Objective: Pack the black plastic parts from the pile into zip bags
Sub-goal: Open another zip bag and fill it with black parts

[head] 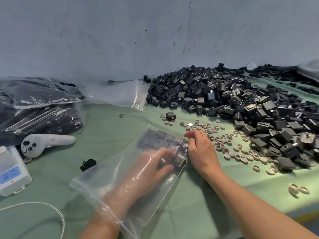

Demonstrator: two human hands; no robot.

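Our left hand (155, 163) is inside the zip bag (107, 178) — fingers curled round black parts (165, 140). Our right hand (200, 147) sits at the bag's edge, fingers bent — we can't tell its grip.

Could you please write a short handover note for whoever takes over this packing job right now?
Left hand: inside the open zip bag, fingers on the black parts at its far end; grip unclear through the plastic.
Right hand: outside, fingers curled at the bag's right edge; whether it pinches it is unclear.
Pile: on the green cloth, right of the bag.
Done: filled bags stacked far left; this bag partly filled.
Left: fill and zip this bag; an empty bag lies beyond it; a large pile remains.
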